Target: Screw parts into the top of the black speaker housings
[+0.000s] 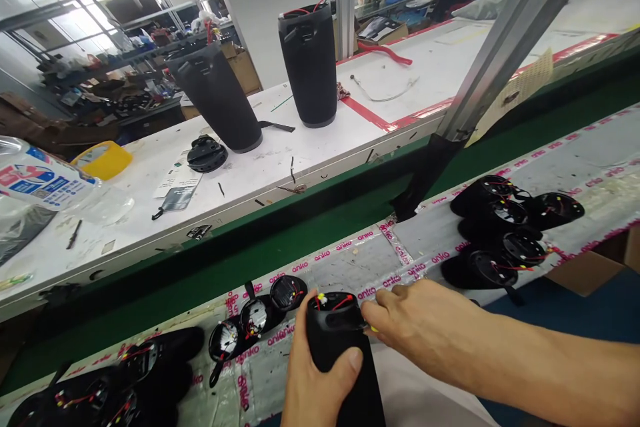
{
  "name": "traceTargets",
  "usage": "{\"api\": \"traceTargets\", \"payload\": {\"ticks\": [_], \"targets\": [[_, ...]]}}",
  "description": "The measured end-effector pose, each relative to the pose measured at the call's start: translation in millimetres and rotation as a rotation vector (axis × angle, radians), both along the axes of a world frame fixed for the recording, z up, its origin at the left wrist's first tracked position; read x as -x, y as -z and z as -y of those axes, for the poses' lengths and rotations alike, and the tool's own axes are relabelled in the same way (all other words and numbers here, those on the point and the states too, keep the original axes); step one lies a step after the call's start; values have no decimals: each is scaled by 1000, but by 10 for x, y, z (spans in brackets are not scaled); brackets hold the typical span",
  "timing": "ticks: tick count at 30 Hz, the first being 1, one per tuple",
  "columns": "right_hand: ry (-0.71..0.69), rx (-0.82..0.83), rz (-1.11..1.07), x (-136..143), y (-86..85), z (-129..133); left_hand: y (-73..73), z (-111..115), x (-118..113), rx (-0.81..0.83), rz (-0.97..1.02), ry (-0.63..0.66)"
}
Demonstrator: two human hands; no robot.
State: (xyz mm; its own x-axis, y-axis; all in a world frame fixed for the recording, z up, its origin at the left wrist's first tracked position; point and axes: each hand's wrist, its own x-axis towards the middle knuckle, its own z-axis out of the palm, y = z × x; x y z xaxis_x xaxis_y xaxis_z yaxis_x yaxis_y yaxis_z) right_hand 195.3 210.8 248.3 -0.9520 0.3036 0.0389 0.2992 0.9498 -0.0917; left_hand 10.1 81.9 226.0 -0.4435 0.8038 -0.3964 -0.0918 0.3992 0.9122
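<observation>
A black cylindrical housing (345, 360) stands tilted at the bottom centre, its open top showing red wires and a white-yellow connector. My left hand (320, 373) is wrapped round its left side, the thumb across the front. At the right side of its rim, my right hand (400, 313) has its fingers closed; a small yellow bit shows below them, but what they hold is mostly hidden. Just left of the housing, several round black parts (254, 317) with straps lie on the taped surface.
More black housings with red wires lie at the lower left (150, 373) and right (500, 267). Two black cylinders (310, 67) stand on the white bench (270, 167) beyond the green strip. A metal post (505, 40) slants down at the right. Yellow tape (107, 159) lies left.
</observation>
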Motion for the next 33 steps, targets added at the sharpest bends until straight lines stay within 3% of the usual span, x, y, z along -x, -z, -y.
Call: {"api": "traceTargets", "payload": {"ticks": [4,9,11,17,22,33], "targets": [[-19,45,-19,-4,19,-51,-32,-32,22,-27,-39,3],[103,379,-237,-47,-53,-112,107,-52,41,-54,388,18],[179,428,-242,-54,-95,-107,147,-51,38,-58,362,-7],[118,140,-98,-10,-80,12,43,-74,39,-37,-33,23],[69,1,-106,21,-23,58,-41,-93,10,-8,-71,34],[75,-48,-151,-9,83,79,-115,-111,-43,6,-103,30]]}}
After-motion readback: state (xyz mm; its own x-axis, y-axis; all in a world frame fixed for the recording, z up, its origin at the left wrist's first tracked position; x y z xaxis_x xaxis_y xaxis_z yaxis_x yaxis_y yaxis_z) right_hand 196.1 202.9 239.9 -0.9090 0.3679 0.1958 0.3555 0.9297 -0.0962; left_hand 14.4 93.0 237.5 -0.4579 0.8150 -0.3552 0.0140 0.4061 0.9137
